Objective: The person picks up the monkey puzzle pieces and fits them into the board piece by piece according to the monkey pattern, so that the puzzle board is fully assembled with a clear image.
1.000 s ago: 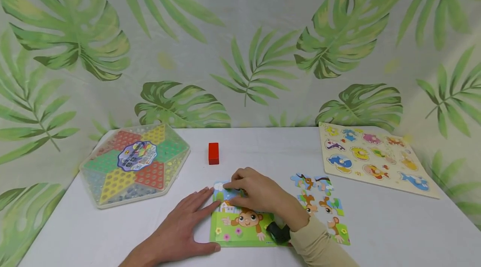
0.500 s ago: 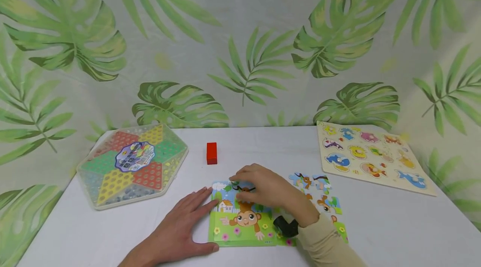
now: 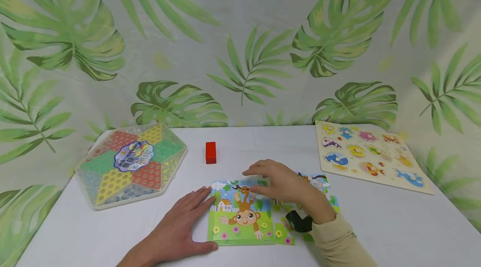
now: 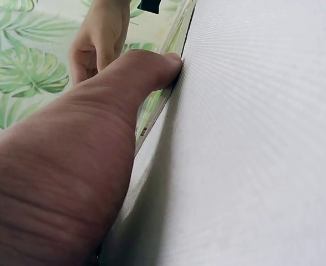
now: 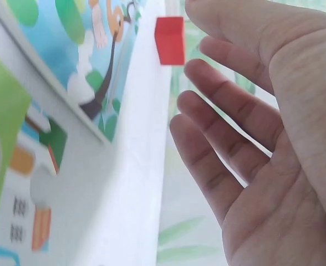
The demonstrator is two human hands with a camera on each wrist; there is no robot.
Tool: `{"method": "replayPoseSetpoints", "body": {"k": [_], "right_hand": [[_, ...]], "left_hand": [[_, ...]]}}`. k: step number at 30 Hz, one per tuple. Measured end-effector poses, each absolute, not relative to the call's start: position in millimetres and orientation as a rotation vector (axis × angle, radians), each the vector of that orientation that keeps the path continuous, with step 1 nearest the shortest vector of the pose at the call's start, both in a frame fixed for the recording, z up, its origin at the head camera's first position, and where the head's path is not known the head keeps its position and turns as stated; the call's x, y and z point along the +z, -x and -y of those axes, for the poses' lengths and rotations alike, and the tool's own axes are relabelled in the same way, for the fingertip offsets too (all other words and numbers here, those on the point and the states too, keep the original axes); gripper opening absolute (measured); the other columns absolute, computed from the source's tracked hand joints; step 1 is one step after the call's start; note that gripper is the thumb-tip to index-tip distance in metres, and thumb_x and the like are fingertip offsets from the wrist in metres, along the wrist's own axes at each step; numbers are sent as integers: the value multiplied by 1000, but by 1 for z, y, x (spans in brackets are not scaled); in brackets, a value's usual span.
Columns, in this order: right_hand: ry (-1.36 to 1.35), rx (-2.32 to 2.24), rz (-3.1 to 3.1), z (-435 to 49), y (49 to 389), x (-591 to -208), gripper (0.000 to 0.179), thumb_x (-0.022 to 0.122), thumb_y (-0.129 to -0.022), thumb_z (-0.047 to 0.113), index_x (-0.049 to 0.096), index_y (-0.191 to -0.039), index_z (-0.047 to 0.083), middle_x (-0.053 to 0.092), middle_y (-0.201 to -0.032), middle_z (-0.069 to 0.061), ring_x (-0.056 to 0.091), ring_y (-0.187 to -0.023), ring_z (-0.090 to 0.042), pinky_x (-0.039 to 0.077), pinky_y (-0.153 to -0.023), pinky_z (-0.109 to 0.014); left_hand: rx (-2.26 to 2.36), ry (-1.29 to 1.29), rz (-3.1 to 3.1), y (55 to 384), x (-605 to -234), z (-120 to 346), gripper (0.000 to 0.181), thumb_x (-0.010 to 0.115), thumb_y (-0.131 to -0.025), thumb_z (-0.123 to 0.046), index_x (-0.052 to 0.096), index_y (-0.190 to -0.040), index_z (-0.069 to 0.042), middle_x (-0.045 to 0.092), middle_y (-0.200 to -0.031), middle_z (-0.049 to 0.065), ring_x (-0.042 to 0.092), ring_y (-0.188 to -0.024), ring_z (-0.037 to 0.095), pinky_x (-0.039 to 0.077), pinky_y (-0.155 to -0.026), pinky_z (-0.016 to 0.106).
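Observation:
A square monkey picture puzzle (image 3: 244,229) lies on the white table, its tree, house and hanging monkey showing. My left hand (image 3: 176,227) rests along its left edge, fingers extended and thumb stretched toward the lower corner. In the left wrist view the thumb (image 4: 157,69) lies against the puzzle's edge. My right hand (image 3: 285,181) is raised over the puzzle's upper right side. Its fingers are loosely spread, and the palm (image 5: 274,221) holds nothing in the right wrist view. Loose jigsaw pieces (image 3: 284,233) lie just right of the puzzle, partly hidden by the right forearm.
A hexagonal Chinese checkers board (image 3: 150,175) sits at the left. A red block (image 3: 211,152) stands behind the puzzle. At the back right lies a wooden peg puzzle (image 3: 353,171) with sea animals. A leaf-print cloth (image 3: 263,21) hangs behind the table.
My right hand has moved right and up off the puzzle, uncovering the monkey's upper picture. The left hand keeps its place at the edge.

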State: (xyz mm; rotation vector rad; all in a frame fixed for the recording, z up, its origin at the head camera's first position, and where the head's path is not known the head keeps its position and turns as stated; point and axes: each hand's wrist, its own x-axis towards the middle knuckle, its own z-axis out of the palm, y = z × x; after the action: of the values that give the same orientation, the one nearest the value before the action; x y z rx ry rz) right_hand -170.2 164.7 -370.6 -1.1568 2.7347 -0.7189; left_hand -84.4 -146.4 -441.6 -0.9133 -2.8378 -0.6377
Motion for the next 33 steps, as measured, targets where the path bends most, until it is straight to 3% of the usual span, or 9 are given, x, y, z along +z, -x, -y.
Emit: {"method": "replayPoseSetpoints", "body": {"k": [10, 17, 33], "right_hand": [[995, -800, -2709, -189, 172, -363, 43, 72, -98, 25, 65, -139, 14, 63, -140, -3, 62, -122, -29, 56, -97, -50], [1001, -791, -2762, -205, 177, -363, 42, 72, -98, 24, 66, -137, 11, 65, -137, -4, 62, -125, -26, 57, -97, -42], [886, -835, -2788, -235, 180, -361, 41, 73, -97, 23, 67, -135, 9, 68, -135, -6, 63, -121, -33, 57, -98, -45]], "left_hand": [[-639, 921, 2822, 84, -441, 147, 98, 65, -82, -79, 49, -154, -16, 38, -165, 4, 37, -152, 27, 35, -120, 48], [-648, 920, 2851, 84, -440, 146, 99, 65, -82, -79, 47, -155, -16, 36, -167, 4, 35, -153, 27, 34, -121, 49], [-630, 937, 2825, 85, -440, 147, 98, 66, -82, -77, 47, -155, -15, 37, -166, 5, 36, -152, 27, 32, -121, 47]]}}
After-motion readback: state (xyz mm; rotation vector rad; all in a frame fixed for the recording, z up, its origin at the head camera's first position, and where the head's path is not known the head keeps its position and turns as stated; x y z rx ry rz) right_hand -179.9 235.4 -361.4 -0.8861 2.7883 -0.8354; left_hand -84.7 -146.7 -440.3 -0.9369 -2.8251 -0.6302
